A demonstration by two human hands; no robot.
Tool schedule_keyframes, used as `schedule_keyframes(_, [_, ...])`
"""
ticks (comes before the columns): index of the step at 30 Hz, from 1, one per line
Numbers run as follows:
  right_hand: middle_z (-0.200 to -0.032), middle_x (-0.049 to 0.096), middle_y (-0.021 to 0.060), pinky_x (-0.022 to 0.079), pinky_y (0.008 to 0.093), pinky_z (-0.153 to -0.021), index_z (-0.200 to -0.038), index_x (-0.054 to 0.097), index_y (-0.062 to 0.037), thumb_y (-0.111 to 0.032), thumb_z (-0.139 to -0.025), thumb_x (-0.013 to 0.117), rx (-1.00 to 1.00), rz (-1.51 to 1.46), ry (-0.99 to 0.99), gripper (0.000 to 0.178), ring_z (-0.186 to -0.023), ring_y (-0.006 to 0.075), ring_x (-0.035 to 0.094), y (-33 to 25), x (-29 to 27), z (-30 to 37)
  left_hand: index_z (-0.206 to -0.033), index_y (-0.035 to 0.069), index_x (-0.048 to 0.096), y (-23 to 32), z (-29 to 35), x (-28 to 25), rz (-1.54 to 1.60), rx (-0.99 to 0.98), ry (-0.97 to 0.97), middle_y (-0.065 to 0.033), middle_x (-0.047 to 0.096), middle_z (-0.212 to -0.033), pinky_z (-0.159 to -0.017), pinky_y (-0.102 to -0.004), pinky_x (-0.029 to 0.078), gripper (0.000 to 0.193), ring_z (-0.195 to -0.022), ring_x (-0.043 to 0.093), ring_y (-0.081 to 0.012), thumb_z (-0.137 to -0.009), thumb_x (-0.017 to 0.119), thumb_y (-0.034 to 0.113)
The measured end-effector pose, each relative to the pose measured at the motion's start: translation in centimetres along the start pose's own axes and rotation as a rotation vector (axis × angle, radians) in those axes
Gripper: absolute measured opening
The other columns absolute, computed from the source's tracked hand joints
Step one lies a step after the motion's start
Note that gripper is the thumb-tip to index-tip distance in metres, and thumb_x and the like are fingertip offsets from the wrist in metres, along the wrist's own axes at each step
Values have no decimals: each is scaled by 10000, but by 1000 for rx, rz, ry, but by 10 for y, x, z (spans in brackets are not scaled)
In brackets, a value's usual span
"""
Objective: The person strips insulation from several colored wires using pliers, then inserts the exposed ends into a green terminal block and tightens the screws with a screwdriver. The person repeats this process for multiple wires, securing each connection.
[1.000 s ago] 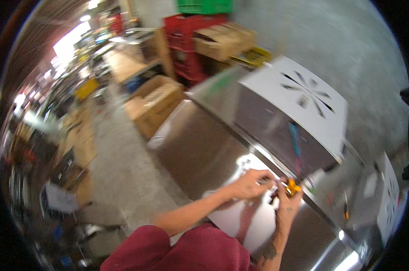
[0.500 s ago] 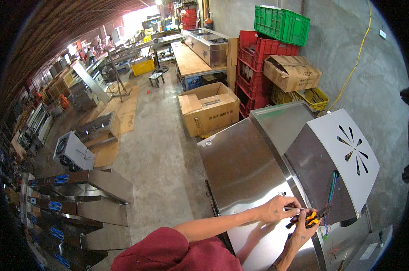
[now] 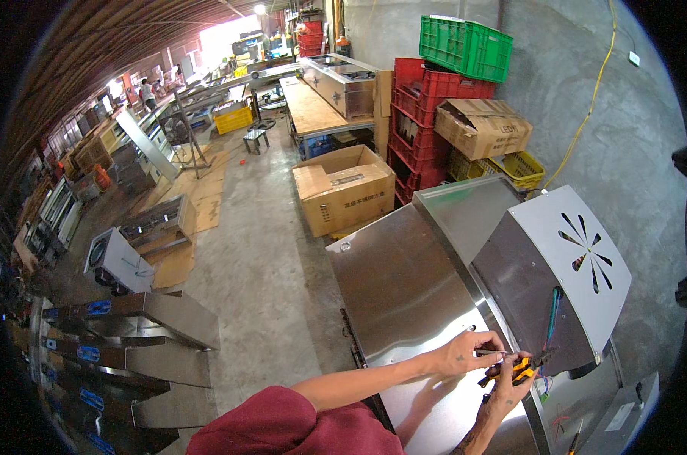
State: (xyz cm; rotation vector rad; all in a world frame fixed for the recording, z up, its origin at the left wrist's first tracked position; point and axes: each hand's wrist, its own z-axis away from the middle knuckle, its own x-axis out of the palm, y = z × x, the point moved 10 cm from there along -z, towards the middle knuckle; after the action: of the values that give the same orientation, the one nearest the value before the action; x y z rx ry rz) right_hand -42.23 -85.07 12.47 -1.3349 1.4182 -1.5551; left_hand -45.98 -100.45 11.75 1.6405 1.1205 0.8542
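Over the right part of the steel panel, my left hand (image 3: 464,353) pinches a thin, rod-like piece (image 3: 489,352), too small to name. Its end meets the fingertips of my right hand (image 3: 508,390). That hand is closed around yellow-and-black pliers (image 3: 522,371), whose dark jaws point away to the right. Just beyond the pliers, a bundle of green, blue and dark wires (image 3: 553,317) comes out of a hole in the side of a metal housing (image 3: 527,292). Lower wire ends hang close to the pliers, and my fingers partly hide where they lead.
Under my forearms lies a large steel panel (image 3: 400,262). A yellow-handled tool (image 3: 575,440) rests at the lower right. Beyond stand a cardboard box (image 3: 347,201), stacked red crates (image 3: 417,140) and a green crate (image 3: 464,49). Steel frames (image 3: 169,364) fill the lower left.
The whole view has shifted slightly, so the surroundings sit a little further left and lower. Both hands keep nearly the same pose, with the pliers and thin piece still held.
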Motion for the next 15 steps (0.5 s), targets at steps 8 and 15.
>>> schedule_keyframes(8, [-1045,612,59,520,258,-598,-1330,526,-39,-33,-1048,700,-12,20,-10,331,-714,126,626,-3,-5,-3,-1177,-31,726,19,-7,0,-164,62,-86,-144,790,-1040,-940,-387,569,303,-1004,741,-215,-1060,738,248])
schedule_keyframes(15, [-1021,624,78,512,254,-582,-1337,519,-21,-54,-1045,707,11,58,43,349,-690,131,632,-14,-15,5,-1189,-26,721,11,-9,19,-108,23,-150,-142,785,-1071,-933,-385,568,293,-1008,739,-236,-1074,723,243])
